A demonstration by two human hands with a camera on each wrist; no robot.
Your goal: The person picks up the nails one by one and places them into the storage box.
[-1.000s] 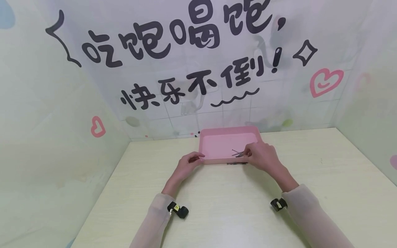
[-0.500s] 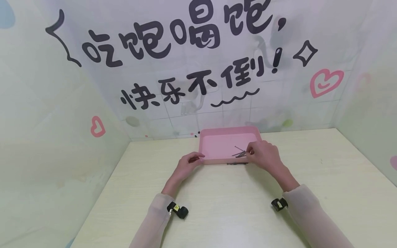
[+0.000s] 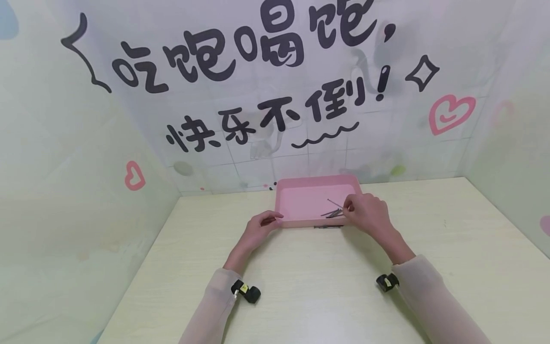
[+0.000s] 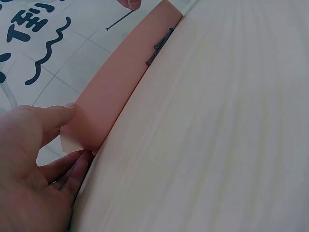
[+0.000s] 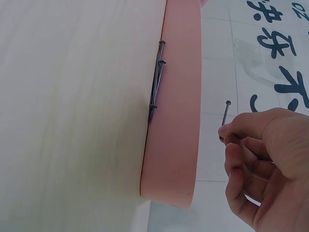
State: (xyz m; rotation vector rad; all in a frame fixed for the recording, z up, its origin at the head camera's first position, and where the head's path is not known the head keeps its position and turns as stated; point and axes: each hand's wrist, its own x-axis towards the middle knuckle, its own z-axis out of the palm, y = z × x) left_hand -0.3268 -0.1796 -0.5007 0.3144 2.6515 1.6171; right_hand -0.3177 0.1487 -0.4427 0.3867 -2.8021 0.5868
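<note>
A shallow pink tray stands at the back of the table. My left hand holds its front left corner, thumb on the rim and fingers low against the corner in the left wrist view. Between thumb and forefinger, my right hand pinches a nail, its head end pointing out over the tray. Below that nail, several more nails lie in a small heap inside the tray near the front right. Outside, a few nails lie on the table along the tray's front wall.
The pale wooden table reaches back to a printed wall sheet with dark lettering close behind the tray. More sheeting stands on the left and right sides. Small black cameras sit on both wrists.
My right hand has drawn back slightly right and up from the heap, and a nail now sticks out from its fingertips. The left hand and tray have stayed put.
</note>
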